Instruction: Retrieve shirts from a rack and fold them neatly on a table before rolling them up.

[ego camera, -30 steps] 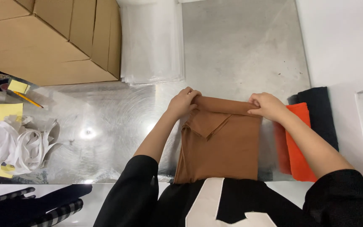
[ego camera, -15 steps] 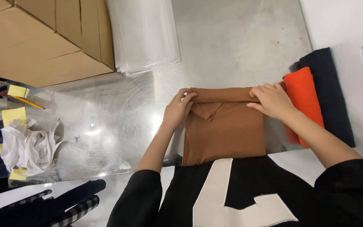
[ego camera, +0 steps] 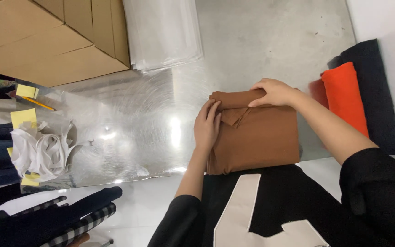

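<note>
A person's hands are working a folded brown garment (ego camera: 257, 137) lying on a shiny metal table (ego camera: 129, 128). The left hand (ego camera: 206, 126) is pressing flat, fingers extended together, against the garment's left edge. The right hand (ego camera: 274, 92) is resting palm-down, fingers loosely curved, on the folded top edge, gripping nothing. Just beyond the right forearm are lying an orange cloth (ego camera: 346, 96) and a dark cloth (ego camera: 378, 91). Well left of the left hand are sitting crumpled white paper (ego camera: 42, 148) and cardboard boxes (ego camera: 46, 36).
</note>
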